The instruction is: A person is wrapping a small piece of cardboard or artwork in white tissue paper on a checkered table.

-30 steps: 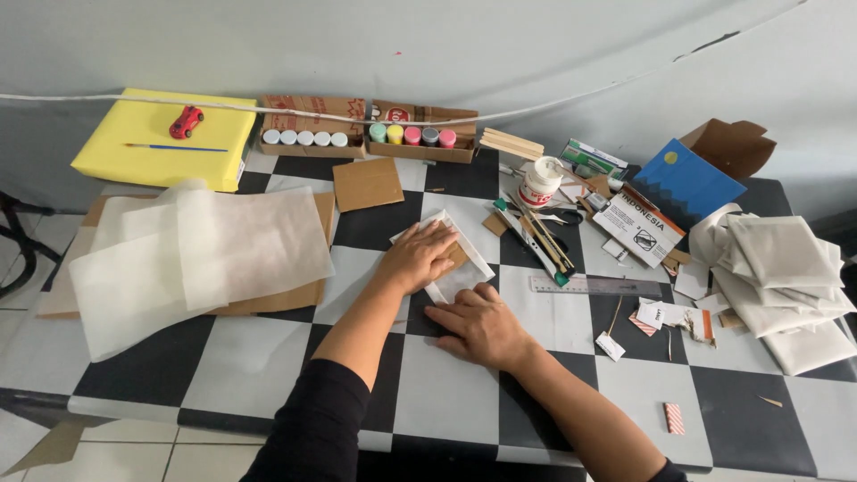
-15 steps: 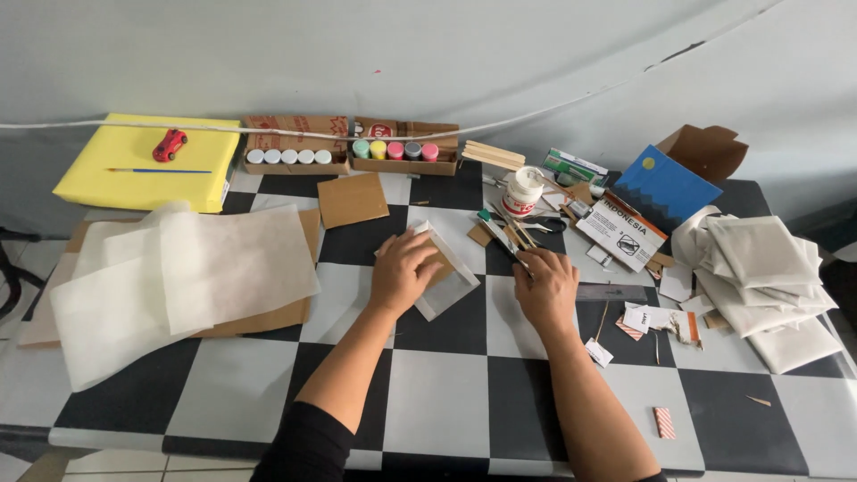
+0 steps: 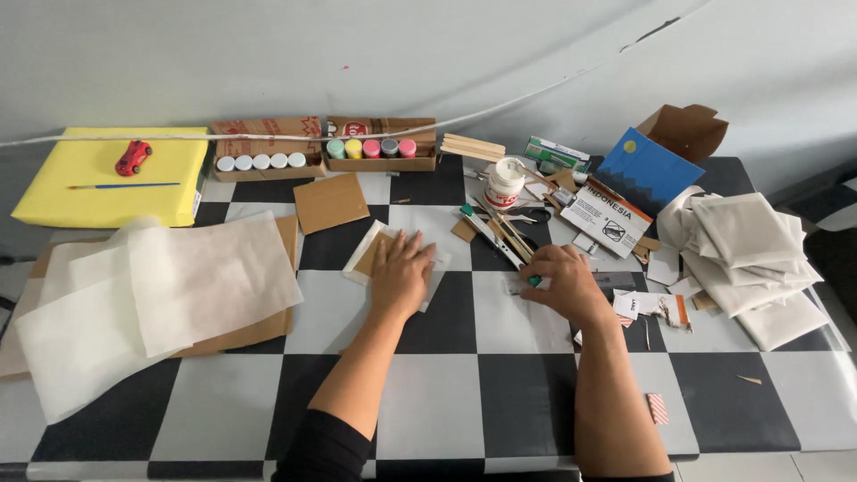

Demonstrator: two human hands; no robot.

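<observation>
Currently pressing left hand (image 3: 401,275) flat, fingers spread, on cardboard piece (image 3: 373,253) wrapped in white paper (image 3: 361,259) at mid table (image 3: 428,393). Right hand (image 3: 561,284) closing on green-tipped tool (image 3: 534,280). Advisable: keeping palm weight even, preventing paper shifting.

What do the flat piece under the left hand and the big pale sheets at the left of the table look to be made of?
The flat piece under the left hand looks like matte brown cardboard on thin white paper: tan face, pale border. The big pale sheets seem thin, translucent tissue or tracing paper, with the brown board beneath showing at their edges.
</observation>
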